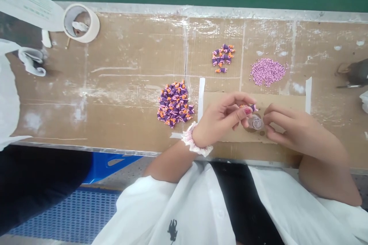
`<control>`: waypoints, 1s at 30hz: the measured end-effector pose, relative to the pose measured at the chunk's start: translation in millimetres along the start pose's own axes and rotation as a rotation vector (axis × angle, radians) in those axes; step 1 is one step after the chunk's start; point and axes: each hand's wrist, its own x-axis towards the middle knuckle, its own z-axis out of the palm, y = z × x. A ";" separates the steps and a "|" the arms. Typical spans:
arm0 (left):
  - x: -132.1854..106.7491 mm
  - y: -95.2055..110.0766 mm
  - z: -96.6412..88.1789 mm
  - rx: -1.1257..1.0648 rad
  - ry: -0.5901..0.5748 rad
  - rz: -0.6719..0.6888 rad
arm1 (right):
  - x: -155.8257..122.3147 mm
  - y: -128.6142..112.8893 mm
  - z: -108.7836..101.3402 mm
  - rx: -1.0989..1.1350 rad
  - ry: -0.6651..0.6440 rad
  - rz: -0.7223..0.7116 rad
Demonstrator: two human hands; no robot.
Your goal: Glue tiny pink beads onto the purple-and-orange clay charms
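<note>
My left hand (227, 116), wearing a white scrunchie at the wrist, pinches a small purple figurine (253, 107) with orange and pink parts between thumb and fingers. Just below it stands a small clear plastic cup (255, 122) on a taped-down cardboard sheet (276, 101). At the cup's right edge is my right hand (284, 124), its fingers drawn together; whatever is between them is too small or hidden to name. Left of my hands lies a big pile of similar purple figurines (174, 103). A smaller group of figurines (222, 58) sits farther back.
A heap of tiny pink-purple pieces (268, 72) lies behind my right hand. At the back left stands a roll of masking tape (93, 26), beside a printed white sheet (31, 2). A dark object (356, 72) sits at the right edge. Below the table is a blue stool (100, 168).
</note>
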 end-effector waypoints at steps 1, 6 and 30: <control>0.2 0.7 -0.8 0.037 -0.002 -0.031 | -0.5 0.6 1.0 -0.006 -0.016 0.000; 1.1 2.5 -2.2 0.076 0.007 -0.119 | -1.6 1.0 2.3 -0.051 -0.044 -0.001; -3.9 -8.1 12.8 -0.559 -0.303 -0.459 | 11.7 -24.0 15.3 0.410 0.572 0.034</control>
